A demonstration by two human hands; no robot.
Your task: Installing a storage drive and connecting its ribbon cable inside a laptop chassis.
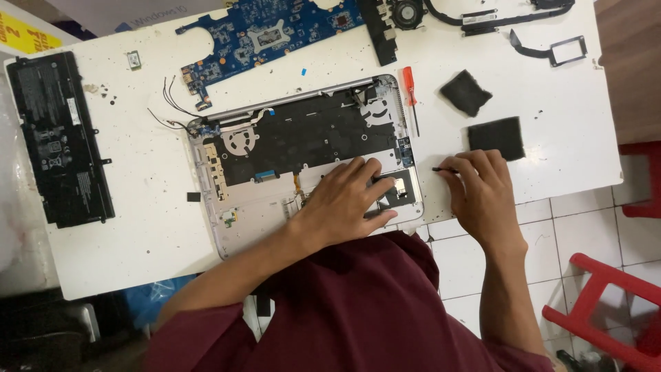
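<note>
An opened silver laptop base [248, 213] lies on the white table [138, 227], its black inner plate exposed. My left hand [348, 200] rests on the base's near right corner, fingers spread over a small black part with a metal piece [398, 187]. To the right of the base, my right hand [482, 196] pinches a thin black tool [441, 169] against the tabletop.
A blue circuit board [261, 34] and black heat pipe parts [496, 17] lie at the far edge. A black battery pack [58, 145] sits at left. A red screwdriver [410, 93] and two black pads [496, 136] lie right of the base. Red stools [606, 310] stand on the tiled floor.
</note>
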